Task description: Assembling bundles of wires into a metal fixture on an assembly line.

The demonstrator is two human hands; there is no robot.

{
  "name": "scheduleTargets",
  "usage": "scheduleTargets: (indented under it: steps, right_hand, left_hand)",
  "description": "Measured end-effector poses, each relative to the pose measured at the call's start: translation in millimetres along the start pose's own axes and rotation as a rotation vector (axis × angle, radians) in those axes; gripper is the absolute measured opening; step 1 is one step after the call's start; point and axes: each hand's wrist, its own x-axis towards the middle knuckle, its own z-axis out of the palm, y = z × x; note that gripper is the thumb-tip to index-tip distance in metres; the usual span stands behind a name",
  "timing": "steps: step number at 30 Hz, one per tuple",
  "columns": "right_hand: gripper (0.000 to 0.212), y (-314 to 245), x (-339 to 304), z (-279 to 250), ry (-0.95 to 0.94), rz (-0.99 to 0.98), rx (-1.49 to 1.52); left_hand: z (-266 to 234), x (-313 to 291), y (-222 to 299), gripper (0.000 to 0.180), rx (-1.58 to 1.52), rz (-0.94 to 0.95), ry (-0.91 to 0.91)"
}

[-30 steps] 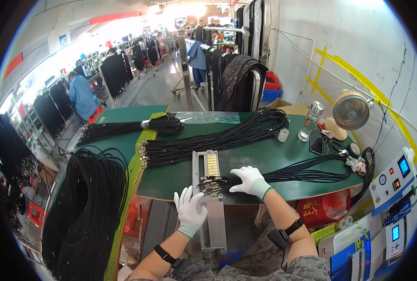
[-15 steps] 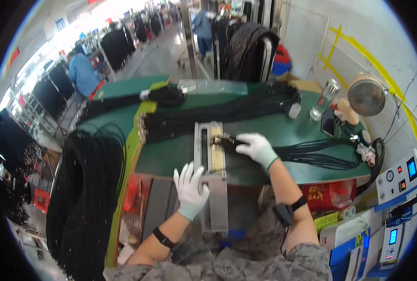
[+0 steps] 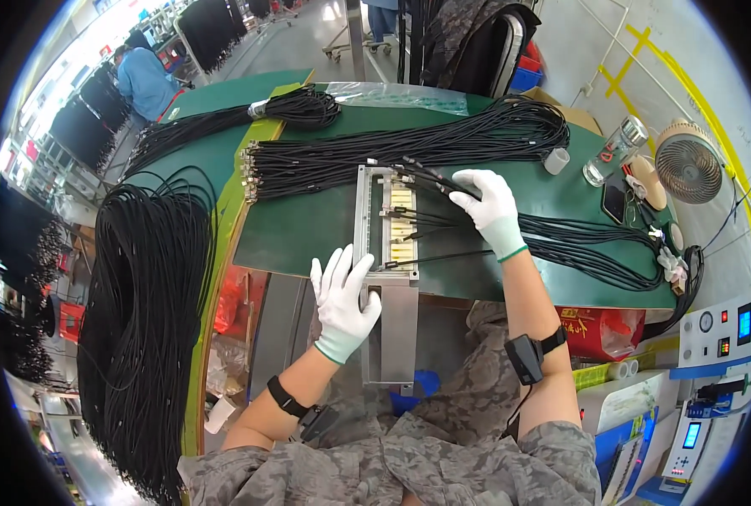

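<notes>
My gloved right hand [image 3: 487, 207] is closed on a few black cables [image 3: 430, 177] whose ends point toward the far end of a metal fixture [image 3: 362, 215] with pale yellow slots. Several other black cables [image 3: 447, 221] run from the slots, under that hand, to the right across the table. One single cable [image 3: 447, 258] lies apart near the fixture's front end. Beside the fixture's front left side, my gloved left hand [image 3: 342, 304] has its fingers spread and holds nothing; its fingertips are at the metal edge.
Bundled cables [image 3: 392, 148] with metal ends lie across the green table [image 3: 295, 228]. A large black cable coil [image 3: 143, 329] hangs at the left. A glass bottle [image 3: 616, 152], a phone [image 3: 613, 201] and a fan [image 3: 688, 163] stand right. Control boxes [image 3: 717, 333] sit lower right.
The whole view has shifted, so the table sits higher in it. My right hand has moved toward the fixture's far end with cables; the others now lie spread out along the slots.
</notes>
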Motion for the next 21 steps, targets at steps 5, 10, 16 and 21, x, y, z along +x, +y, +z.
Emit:
scheduleTargets:
  steps: [5, 10, 16, 21]
  right_hand:
    - [0.019, -29, -15, -5, -0.574, -0.216, 0.016]
    - [0.016, -30, -30, 6, -0.54, -0.296, -0.189]
    - [0.016, -41, -34, 10, -0.441, -0.337, -0.054]
    - [0.017, -66, -47, 28, -0.419, -0.33, 0.078]
  left_hand:
    - [-12, 12, -6, 0.059, -0.02, -0.049, -0.105]
    - [-31, 26, -9, 0.041, -0.168, -0.097, -0.152]
    - [-10, 27, -11, 0.016, -0.423, -0.267, 0.052]
    - [-17, 33, 2, 0.009, -0.506, -0.192, 0.055]
